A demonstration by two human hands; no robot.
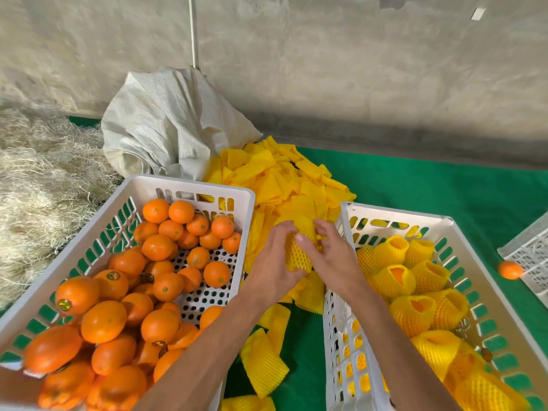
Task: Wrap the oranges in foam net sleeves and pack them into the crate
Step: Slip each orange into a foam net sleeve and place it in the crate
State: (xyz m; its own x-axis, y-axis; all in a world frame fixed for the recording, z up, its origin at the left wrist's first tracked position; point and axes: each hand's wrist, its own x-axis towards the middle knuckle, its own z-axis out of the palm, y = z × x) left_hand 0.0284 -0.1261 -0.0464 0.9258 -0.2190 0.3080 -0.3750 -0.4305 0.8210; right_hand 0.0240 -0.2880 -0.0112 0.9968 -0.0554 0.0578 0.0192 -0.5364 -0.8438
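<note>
Both forearms are extended forward between two crates; a yellow foam net sleeve [298, 253] is gripped by the left hand [274, 262] and right hand [332, 256] above the green surface [415, 185].

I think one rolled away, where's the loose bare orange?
Head view, far right: the loose bare orange lies on the green mat, beside the partly visible white crate.

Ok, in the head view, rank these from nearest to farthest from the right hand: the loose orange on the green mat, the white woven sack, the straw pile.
From the right hand:
1. Loose orange, right, beside the small white crate.
2. White woven sack, behind and left, against the wall.
3. Straw pile, far left.
</note>
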